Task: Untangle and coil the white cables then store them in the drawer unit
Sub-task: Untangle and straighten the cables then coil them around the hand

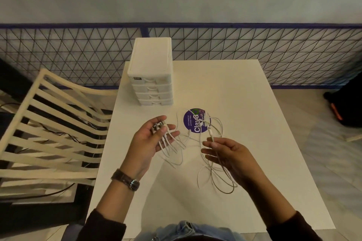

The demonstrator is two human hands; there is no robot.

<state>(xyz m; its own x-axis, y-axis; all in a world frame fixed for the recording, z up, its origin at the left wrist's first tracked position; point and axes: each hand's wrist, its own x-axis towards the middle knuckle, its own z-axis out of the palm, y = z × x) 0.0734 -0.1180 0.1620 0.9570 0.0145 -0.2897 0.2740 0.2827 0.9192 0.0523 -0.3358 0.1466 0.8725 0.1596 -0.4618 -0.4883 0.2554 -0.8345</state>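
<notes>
A white table (pixel 235 88) stands before a wire-mesh fence (pixel 274 49) and a pale wall, with a slatted cream chair (pixel 49 123) off to my left. My left hand (pixel 150 141) is raised palm-up, fingers spread and slightly curled, several plug ends of the white cables (pixel 213 162) lying across them; the strands hang from those fingers down to the tabletop. My right hand (pixel 227 154) pinches one strand between thumb and forefinger, the other fingers loosely apart, and loops of cable droop beneath its palm. Between the two sets of fingertips the cords run tangled across the table. Just beyond the fingertips lies a round purple sticker (pixel 193 121), cable ends crossing it. Further out from my left fingers the drawer unit (pixel 150 72) stands upright, all four drawers closed. A dark watch (pixel 126 179) sits on my left wrist.
</notes>
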